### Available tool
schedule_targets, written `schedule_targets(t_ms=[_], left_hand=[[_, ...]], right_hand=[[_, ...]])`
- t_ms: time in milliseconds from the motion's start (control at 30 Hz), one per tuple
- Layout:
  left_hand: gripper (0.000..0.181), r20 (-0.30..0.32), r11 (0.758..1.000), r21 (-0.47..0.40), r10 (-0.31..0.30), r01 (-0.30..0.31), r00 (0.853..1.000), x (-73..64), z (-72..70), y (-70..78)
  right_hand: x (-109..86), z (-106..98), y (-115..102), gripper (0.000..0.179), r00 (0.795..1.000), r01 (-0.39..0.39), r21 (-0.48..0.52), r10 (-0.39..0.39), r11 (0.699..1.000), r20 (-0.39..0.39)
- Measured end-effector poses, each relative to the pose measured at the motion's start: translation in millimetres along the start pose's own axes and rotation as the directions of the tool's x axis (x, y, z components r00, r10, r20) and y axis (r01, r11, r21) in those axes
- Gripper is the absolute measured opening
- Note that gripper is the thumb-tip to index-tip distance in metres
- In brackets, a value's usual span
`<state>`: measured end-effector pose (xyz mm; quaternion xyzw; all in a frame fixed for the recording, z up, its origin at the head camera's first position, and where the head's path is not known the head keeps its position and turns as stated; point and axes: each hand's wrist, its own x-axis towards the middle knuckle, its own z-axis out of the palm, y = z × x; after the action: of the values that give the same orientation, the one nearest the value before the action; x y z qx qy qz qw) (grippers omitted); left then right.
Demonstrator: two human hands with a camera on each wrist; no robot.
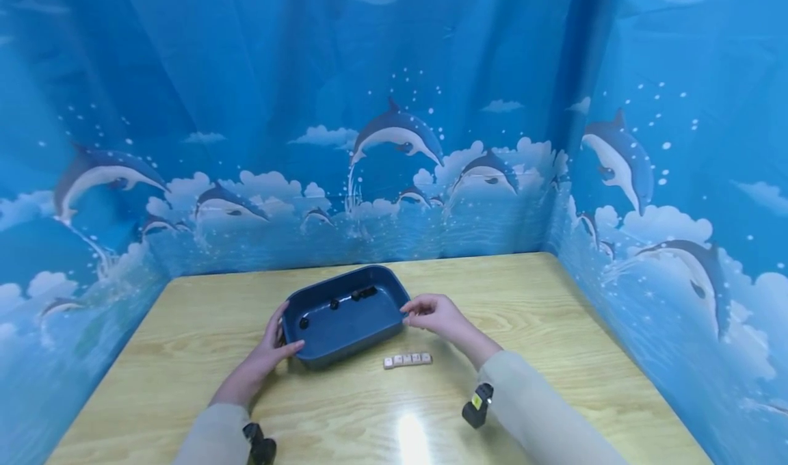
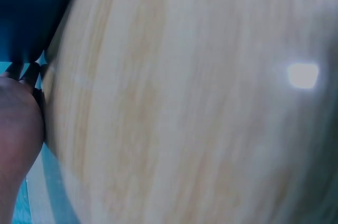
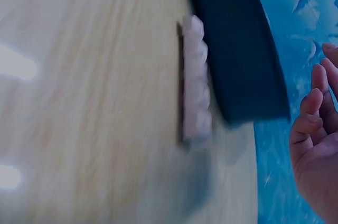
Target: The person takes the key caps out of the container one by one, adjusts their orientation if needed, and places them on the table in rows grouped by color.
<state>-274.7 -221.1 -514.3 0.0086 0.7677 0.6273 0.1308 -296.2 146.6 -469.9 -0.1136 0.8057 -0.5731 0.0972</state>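
Observation:
A dark blue rectangular tray stands at an angle on the table. Several small black pieces lie inside it, too small to identify. My left hand holds its left end, thumb at the front rim and fingers along the outer side; the left wrist view catches only part of that hand. At the tray's right end is my right hand, its fingers loosely bent. In the right wrist view this hand appears beside the tray wall with nothing in its fingers.
In front of the tray, a short row of pale, marked small blocks lies on the wooden table. Blue dolphin-printed curtains stand behind the table and along its sides. Glare shows near the front.

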Motion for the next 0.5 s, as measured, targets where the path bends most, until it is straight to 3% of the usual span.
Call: schedule_targets(t_ms=[267,500], left_hand=[[0.099,-0.01,1.0,-0.008,-0.002,0.001,1.0,1.2,0.1,-1.7],[0.099,-0.003,1.0,-0.007,0.01,-0.01,1.0,-0.1,1.2,-1.2]], right_hand=[[24.6,26.3,-33.0,0.023,0.988,0.063,0.002,-0.062,0.998,0.14],[40.6,50.4,-51.1,0.018,0.977,0.076,0.04,-0.082,0.996,0.196]])
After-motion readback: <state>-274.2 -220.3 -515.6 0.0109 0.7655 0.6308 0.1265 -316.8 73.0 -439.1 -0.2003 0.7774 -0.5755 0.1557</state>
